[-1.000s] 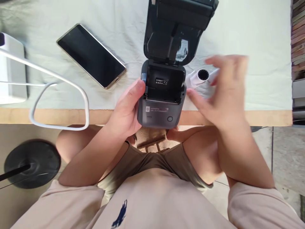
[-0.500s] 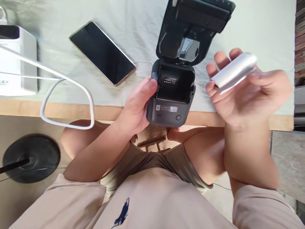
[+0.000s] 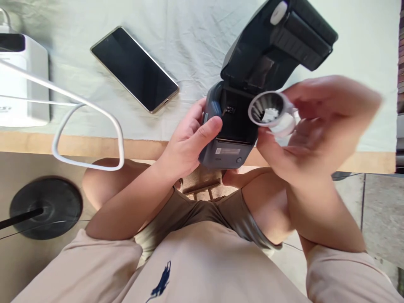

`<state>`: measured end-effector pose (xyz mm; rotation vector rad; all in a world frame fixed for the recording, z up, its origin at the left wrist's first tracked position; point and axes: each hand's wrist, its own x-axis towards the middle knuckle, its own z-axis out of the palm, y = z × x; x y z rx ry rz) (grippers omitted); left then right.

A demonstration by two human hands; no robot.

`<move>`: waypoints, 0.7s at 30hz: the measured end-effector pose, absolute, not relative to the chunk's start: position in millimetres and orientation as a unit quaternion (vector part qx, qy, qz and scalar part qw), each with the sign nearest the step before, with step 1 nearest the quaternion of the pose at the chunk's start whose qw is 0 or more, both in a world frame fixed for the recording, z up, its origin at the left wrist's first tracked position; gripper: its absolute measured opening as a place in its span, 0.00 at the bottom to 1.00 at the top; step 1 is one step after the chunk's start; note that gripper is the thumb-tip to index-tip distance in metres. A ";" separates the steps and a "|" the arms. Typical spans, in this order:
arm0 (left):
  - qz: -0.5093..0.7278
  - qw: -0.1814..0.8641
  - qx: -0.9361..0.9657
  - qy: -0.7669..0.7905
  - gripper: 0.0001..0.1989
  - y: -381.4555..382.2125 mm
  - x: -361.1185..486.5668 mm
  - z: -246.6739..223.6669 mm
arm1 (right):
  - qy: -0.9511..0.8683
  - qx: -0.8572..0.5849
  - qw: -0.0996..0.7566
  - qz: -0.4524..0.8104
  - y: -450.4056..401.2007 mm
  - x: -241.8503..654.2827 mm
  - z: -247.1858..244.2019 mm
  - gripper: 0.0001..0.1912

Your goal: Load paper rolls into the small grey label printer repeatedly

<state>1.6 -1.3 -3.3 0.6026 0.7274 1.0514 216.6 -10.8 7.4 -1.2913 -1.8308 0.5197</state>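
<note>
A dark grey printer-like device (image 3: 225,156) is held over the table's front edge, its black lid (image 3: 268,46) raised and its inner compartment exposed. My left hand (image 3: 192,141) grips its left side, thumb on the rim. Between the fingers of my right hand (image 3: 315,130) is a white roll (image 3: 285,120), its hollow round end turned toward the camera. The roll is right beside the right edge of the compartment; whether they touch I cannot tell.
A phone (image 3: 135,69) lies dark-screened on the pale cloth (image 3: 189,25). At the far left stands a white box-shaped device (image 3: 25,92) with a looped white cable (image 3: 121,139) hanging over the table edge. A round black base (image 3: 47,210) is on the floor.
My right hand has moved left to the device and turned the roll end-on, fingers now closed round it. The device and its lid have tilted and shifted slightly right.
</note>
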 end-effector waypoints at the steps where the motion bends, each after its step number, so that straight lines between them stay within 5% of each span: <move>1: 0.480 0.760 0.281 0.335 0.09 -1.7 1.6 -2.6 | -0.750 -0.493 0.411 0.160 -9.2 214.3 9.5 0.23; 11: 0.467 0.782 0.233 0.340 0.10 3.3 0.5 -1.4 | -0.825 -0.405 0.393 0.008 -5.1 200.7 12.5 0.04; 16: 0.462 0.793 0.251 0.309 0.16 4.7 -5.0 -3.7 | -0.831 -0.362 0.423 0.021 -6.1 197.8 4.1 0.11; 21: 0.439 0.777 0.284 0.351 0.27 4.1 -8.9 3.8 | -0.702 -0.450 0.546 0.081 0.4 201.9 6.0 0.19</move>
